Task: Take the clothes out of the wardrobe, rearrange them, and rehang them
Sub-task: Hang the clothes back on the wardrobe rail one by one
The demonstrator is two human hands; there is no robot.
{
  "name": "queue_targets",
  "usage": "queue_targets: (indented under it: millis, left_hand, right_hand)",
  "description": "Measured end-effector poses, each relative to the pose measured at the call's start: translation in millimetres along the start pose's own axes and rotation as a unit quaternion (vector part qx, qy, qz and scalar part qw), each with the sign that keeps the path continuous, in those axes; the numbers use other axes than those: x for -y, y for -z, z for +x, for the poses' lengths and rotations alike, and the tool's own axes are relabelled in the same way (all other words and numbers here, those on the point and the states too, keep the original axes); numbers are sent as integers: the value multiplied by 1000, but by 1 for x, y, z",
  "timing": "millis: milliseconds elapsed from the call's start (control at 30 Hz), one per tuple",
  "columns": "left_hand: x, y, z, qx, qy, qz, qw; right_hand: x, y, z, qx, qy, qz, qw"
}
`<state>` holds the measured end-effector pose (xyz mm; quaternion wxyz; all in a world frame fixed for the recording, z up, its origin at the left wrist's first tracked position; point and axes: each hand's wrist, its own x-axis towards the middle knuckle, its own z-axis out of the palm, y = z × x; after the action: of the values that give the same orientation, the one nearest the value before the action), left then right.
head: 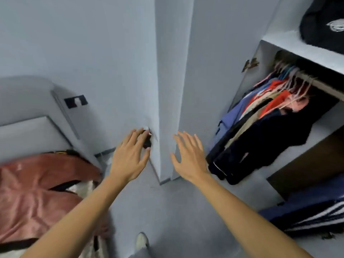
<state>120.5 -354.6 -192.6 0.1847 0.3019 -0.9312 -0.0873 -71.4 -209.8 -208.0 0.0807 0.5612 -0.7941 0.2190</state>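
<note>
The wardrobe stands open on the right, with several garments [268,116] in blue, red, beige and black hanging from hangers on a rail [320,83]. A pale grey wardrobe door [173,75] stands edge-on in the middle. My left hand [130,155] reaches toward a small dark handle [148,139] on the grey panel left of that door, fingers spread and near it, gripping nothing. My right hand [189,155] is held out with straight, spread fingers close to the door's right face. Neither hand touches the clothes.
A bed with a pink cover [41,192] and grey headboard [28,127] lies at left. A dark bag [323,21] sits on the wardrobe's upper shelf. A navy striped garment [312,213] lies at lower right. My foot [141,241] stands on the grey floor.
</note>
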Motion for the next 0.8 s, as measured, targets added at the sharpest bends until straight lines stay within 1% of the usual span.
queue_targets:
  millis: [100, 200, 300, 400, 500, 700, 800]
  left_hand:
    - [72, 38, -57, -19, 81, 42, 996]
    - [133, 68, -113, -38, 173, 71, 982]
    - [190, 85, -167, -55, 265, 76, 960]
    - [244, 88, -214, -76, 344, 58, 934]
    - [292, 86, -253, -75, 420, 47, 903]
    - [365, 99, -309, -79, 517, 30, 852]
    - [391, 106, -329, -101, 559, 28, 822]
  right_hand:
    - [80, -38, 26, 20, 70, 61, 996]
    - [152, -80, 45, 50, 142, 81, 985]
    - [217, -124, 62, 88, 197, 99, 971]
    - [273, -166, 78, 107, 253, 118, 954]
    - [323, -201, 97, 136, 295, 113, 939]
    - [420, -260, 140, 176, 363, 122, 907]
    - [468, -293, 157, 203, 403, 116, 885]
